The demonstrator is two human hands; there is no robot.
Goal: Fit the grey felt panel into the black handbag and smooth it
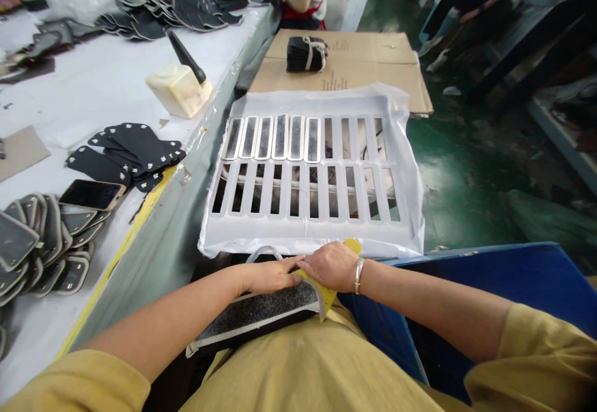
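Observation:
In the head view my left hand reaches over a dark speckled grey strip with a pale edge, fingers closed at its right end. The strip lies on dark material close to my body, and its right end curls up. My right hand, with a bracelet at the wrist, is closed around a flat yellow piece beside that curled end. The fingertips of both hands meet there, hiding the exact grip. Just beyond my hands is a white slotted frame. Several grey pale-rimmed strips fill its upper left slots.
Left is a white table with black cut pieces, a phone, grey pale-edged pieces and a cream container with a black spout. A cardboard box carries a tied black bundle. Blue panels stand right. People are beyond.

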